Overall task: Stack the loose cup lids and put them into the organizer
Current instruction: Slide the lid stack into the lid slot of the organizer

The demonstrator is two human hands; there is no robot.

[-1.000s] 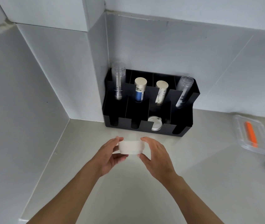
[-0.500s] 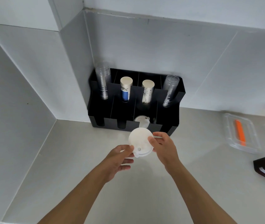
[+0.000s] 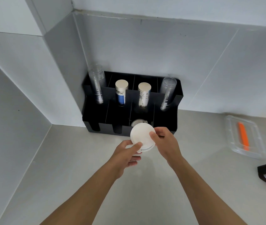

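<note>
At the organizer (image 3: 131,117) front | left hand (image 3: 125,155) and right hand (image 3: 166,143) pinch stacked lids (image 3: 142,136) (tilted) | next, likely: lower into third slot

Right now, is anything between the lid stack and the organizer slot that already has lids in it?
Nothing visible. Both hands, left and right, hold the lid stack just in front of the organizer; that slot's open front, with lids inside, lies directly behind it.

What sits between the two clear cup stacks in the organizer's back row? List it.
In the head view, two paper cup stacks: one blue-banded, one with dark print, between the left clear stack and right clear stack.
</note>
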